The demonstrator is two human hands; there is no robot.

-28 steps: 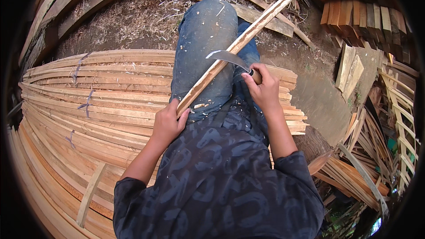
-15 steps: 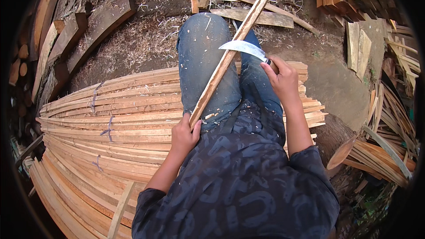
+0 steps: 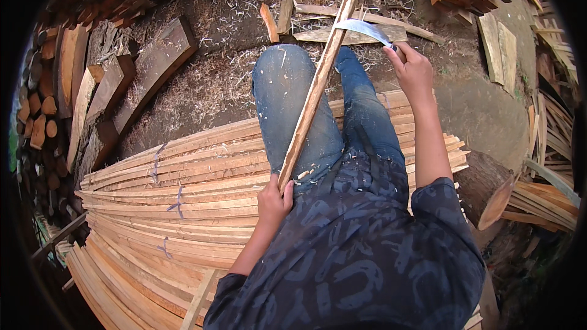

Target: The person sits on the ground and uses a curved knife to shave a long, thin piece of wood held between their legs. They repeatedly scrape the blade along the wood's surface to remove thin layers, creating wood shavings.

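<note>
bare earth ground [image 3: 214, 82], scattered with pale shavings, spreads out ahead of both grips. bundles of sawn wooden strips [image 3: 226, 198] run beneath and to the left of the left grip [image 3: 275, 200], tied here and there. legs in dusty blue jeans [image 3: 281, 79] reach forward between the grips.

one long wooden strip [image 3: 315, 88] slants from the left grip up over the nearer thigh, passing left of the right grip [image 3: 414, 70], and its far end runs out of view. the left grip is closed around its near end, thumb along the side. its upper face looks patchy brown with paler edges.

smaller again, a curved knife [image 3: 364, 26] is held in the right grip, fingers wrapped on the handle; its blade points left, with the tip lying across the strip. whether the edge bites is too small to tell.

to do this well, i'd have the left grip clamp firmly so the strip can't roll, with the thigh as a brace. a low blade angle and light, even pressure should take thin slices; a steep one may dig in. any stroke toward the body ought to stop well short of the left grip and the jeans. wood chips [image 3: 302, 174] sit just beside the left grip.
</note>
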